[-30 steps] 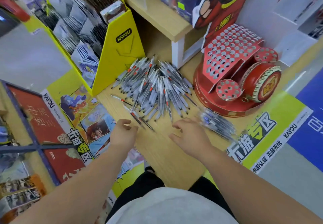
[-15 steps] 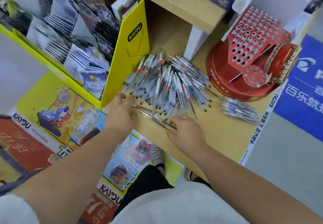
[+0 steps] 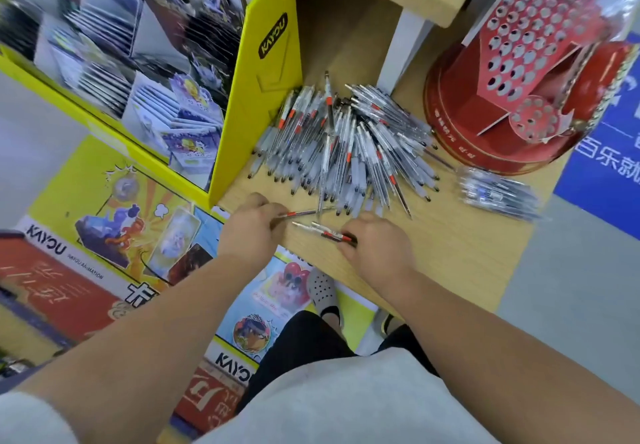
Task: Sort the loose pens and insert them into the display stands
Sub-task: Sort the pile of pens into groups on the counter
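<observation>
Both hands have closed on strays at the near edge of the surface point(image 3: 450, 253): the left hand point(image 3: 252, 232) pinches a red-banded pen point(image 3: 298, 213), the right hand point(image 3: 377, 246) grips two pens point(image 3: 329, 233), likely culling odd ones for sorting. All lie crosswise. Beyond, the pile of pens point(image 3: 346, 145) runs near-to-far, dark ends toward the person; the display stand point(image 3: 519, 72) sits far right, holes unfilled.

The pens point(image 3: 346, 145) are clear grey with orange-red bands; the right stand point(image 3: 485, 145) is red, dotted with holes (white-rimmed); the left box point(image 3: 263, 90) is yellow; the shelf point(image 3: 450, 253) is pale wood.
</observation>
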A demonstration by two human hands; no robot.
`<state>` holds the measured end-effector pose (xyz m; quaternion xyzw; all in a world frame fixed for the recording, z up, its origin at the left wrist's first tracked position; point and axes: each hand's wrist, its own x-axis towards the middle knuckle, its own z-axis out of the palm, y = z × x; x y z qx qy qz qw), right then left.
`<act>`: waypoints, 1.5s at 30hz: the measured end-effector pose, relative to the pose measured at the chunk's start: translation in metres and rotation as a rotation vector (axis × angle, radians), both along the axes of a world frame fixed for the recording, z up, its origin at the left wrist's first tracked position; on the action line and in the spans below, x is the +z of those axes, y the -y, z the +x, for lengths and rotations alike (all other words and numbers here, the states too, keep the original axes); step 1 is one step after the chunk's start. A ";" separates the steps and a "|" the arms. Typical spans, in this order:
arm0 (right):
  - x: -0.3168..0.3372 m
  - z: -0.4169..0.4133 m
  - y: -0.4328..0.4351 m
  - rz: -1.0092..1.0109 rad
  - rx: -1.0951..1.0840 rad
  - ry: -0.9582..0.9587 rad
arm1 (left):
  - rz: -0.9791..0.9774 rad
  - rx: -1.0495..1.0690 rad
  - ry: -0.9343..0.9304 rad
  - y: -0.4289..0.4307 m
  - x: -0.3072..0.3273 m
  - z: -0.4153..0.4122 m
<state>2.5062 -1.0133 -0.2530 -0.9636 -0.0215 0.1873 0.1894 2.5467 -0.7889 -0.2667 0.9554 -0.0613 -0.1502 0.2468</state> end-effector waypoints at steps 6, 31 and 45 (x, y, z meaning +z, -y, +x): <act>0.002 -0.021 0.038 -0.032 0.084 -0.047 | 0.059 -0.008 -0.044 0.002 0.007 -0.008; -0.006 -0.059 0.196 0.135 -0.056 -0.016 | 0.052 -0.087 -0.104 0.116 0.015 -0.111; -0.008 -0.071 0.187 0.158 0.149 -0.124 | 0.179 -0.034 -0.015 0.213 0.006 -0.111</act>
